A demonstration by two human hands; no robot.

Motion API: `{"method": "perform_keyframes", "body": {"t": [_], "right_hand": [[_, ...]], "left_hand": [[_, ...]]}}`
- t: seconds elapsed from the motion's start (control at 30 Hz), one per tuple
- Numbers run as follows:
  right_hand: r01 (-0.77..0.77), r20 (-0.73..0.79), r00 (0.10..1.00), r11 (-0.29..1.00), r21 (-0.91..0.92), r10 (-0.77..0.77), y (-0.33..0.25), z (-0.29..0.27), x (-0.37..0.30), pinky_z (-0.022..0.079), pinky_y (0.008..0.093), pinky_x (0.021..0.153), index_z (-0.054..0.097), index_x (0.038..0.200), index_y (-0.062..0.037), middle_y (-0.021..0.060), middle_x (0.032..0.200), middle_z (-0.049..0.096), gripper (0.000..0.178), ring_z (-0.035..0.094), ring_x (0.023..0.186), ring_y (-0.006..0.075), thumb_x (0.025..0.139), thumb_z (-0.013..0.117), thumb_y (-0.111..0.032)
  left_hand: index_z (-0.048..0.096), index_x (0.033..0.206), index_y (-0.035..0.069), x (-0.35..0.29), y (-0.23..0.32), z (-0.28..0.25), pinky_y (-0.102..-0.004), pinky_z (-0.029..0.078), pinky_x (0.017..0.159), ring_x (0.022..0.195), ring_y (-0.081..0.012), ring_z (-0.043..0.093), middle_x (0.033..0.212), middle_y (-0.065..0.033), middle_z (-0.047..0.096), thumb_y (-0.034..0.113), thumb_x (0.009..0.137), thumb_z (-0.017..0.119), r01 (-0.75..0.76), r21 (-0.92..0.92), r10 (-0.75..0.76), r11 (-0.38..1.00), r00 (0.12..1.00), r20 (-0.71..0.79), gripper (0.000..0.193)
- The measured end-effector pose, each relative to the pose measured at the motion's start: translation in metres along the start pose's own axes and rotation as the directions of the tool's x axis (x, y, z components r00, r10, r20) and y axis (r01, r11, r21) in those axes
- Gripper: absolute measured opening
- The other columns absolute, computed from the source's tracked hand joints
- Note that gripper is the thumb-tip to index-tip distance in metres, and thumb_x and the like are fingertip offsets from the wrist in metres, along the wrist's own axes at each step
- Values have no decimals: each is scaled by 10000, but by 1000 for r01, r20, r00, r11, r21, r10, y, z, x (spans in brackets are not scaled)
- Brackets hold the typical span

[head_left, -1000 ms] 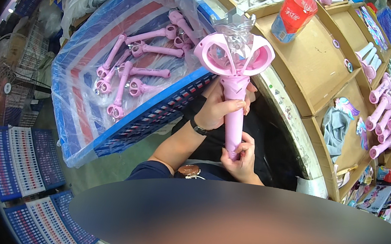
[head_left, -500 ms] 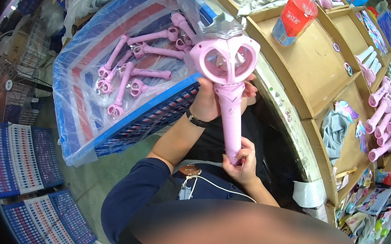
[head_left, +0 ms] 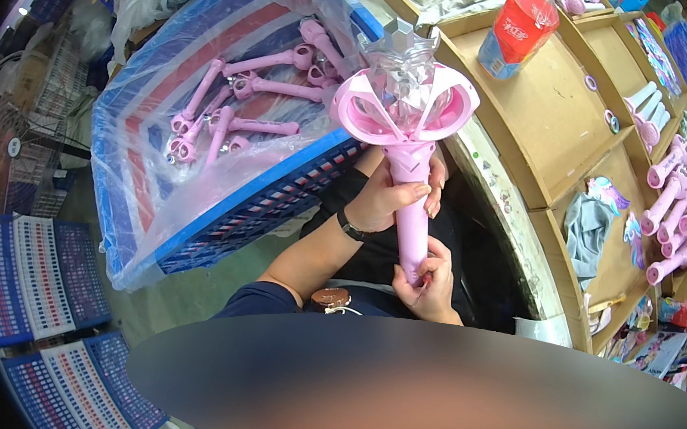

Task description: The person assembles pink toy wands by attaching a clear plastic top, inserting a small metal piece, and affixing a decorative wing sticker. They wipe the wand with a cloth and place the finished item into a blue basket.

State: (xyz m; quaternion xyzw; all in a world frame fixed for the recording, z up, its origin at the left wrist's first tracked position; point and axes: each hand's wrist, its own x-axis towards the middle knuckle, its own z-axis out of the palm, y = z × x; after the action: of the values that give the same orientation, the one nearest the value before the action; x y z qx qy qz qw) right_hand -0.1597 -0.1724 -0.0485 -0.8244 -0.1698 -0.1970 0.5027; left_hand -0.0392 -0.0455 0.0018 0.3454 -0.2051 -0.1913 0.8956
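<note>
A pink toy wand point(head_left: 409, 167) stands nearly upright before me. Its head is spread into separate pink loops around a clear faceted centre, topped by a silver crown point(head_left: 404, 47). My left hand point(head_left: 384, 202) wraps around the upper handle, thumb across the front and fingertips showing at the far side. Around the handle's bottom end, my right hand point(head_left: 431, 285) is closed, fingers pinched near the base; whatever small part lies under them is hidden. Several similar pink wands point(head_left: 282, 89) lie in a plastic-lined blue crate point(head_left: 250, 197) to the left.
Cardboard trays point(head_left: 539, 110) line the bench on the right, with a red-capped bottle point(head_left: 519, 31), a grey cloth point(head_left: 586, 233) and a pile of pink handles point(head_left: 681, 211). Blue and white perforated crates point(head_left: 40, 279) are on the floor at lower left.
The wand's head has spread apart, exposing the clear centre. My left hand has slid down from beneath the head onto the handle. My right hand stays at the base.
</note>
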Motion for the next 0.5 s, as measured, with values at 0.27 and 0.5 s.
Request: {"method": "perform_keyframes", "body": {"t": [0.27,0.5], "right_hand": [[6,19,1000,998,69,-7,-2,-1,-3,495,313,581,372,844,-76,227,1102,535,451,609,768,301,632,770,-51],[-35,-18,999,997,70,36,0,-2,-3,497,313,573,373,853,-72,240,1104,525,456,610,770,300,633,772,-55]], "left_hand": [[444,1245,-41,13,10,-12,-342,446,920,947,-210,612,1141,-146,576,735,685,548,-149,1,148,989,985,-94,962],[258,1281,103,-6,-9,1,-327,529,671,804,-204,605,1138,-172,526,40,801,576,6,55,-1,998,996,-86,579]]}}
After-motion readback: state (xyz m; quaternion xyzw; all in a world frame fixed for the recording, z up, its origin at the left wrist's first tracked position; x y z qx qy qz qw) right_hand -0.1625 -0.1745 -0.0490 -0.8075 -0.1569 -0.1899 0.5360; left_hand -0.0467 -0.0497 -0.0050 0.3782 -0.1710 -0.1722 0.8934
